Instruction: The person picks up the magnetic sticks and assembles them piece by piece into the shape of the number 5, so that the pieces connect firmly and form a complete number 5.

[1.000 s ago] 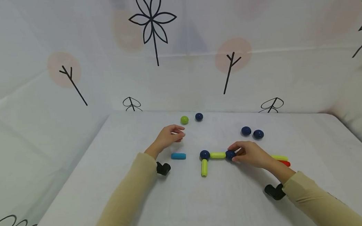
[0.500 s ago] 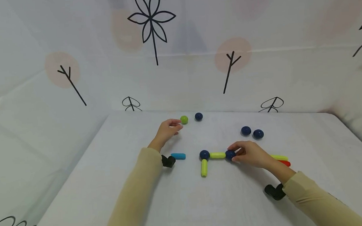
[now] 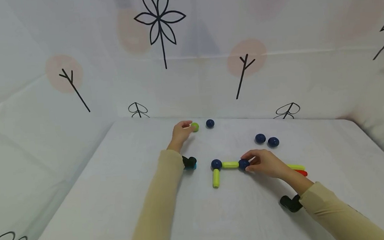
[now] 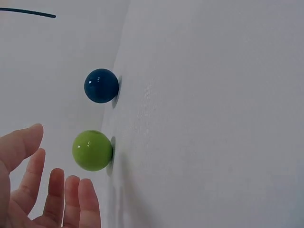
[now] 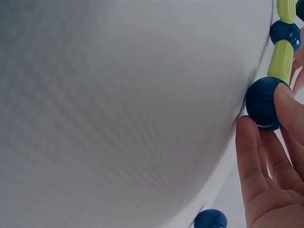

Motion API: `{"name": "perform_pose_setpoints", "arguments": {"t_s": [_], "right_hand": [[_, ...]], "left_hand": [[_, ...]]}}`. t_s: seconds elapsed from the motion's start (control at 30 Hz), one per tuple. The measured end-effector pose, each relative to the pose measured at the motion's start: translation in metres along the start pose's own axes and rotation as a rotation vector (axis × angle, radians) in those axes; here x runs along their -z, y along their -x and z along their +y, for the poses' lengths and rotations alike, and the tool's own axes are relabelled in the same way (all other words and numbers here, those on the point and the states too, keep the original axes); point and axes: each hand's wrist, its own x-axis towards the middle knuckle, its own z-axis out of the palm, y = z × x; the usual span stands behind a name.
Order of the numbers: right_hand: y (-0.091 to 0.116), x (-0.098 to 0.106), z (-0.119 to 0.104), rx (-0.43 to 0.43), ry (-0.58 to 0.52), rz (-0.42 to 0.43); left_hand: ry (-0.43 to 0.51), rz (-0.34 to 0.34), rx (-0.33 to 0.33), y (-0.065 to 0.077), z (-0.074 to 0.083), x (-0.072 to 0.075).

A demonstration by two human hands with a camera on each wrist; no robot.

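Observation:
My left hand (image 3: 181, 132) reaches to the green ball (image 4: 92, 150) near the table's far edge. In the left wrist view its thumb and fingers are spread, with a gap between them and the ball. Just right of that ball sits a dark blue ball (image 3: 210, 123). My right hand (image 3: 265, 163) pinches another dark blue ball (image 5: 264, 103) between thumb and fingers. That ball sits at the end of a yellow-green stick (image 3: 230, 164), whose other end meets a blue corner ball (image 3: 216, 164). A second yellow-green stick (image 3: 216, 178) runs from the corner towards me.
Two loose dark blue balls (image 3: 260, 138) lie behind my right hand. A yellow-green stick (image 3: 295, 167) and a red stick (image 3: 302, 172) lie partly hidden by the right wrist. A blue stick (image 3: 195, 166) is mostly covered by the left wrist's black camera (image 3: 189, 162). A patterned cloth wall (image 3: 196, 86) rises behind the table.
My left hand has moved forward to the green ball, and its wrist camera now covers most of the blue stick. The right hand keeps its hold on the blue ball.

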Motion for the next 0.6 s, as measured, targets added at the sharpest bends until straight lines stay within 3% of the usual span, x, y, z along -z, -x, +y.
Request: {"name": "perform_pose_setpoints", "arguments": {"t_s": [0.23, 0.6], "right_hand": [[-0.002, 0.001, -0.001, -0.012, -0.002, -0.005], [-0.002, 0.001, 0.001, -0.016, -0.014, -0.005]], "left_hand": [[-0.037, 0.023, 0.011, -0.013, -0.002, -0.007], [-0.148, -0.036, -0.004, -0.019, -0.005, -0.010]]}}
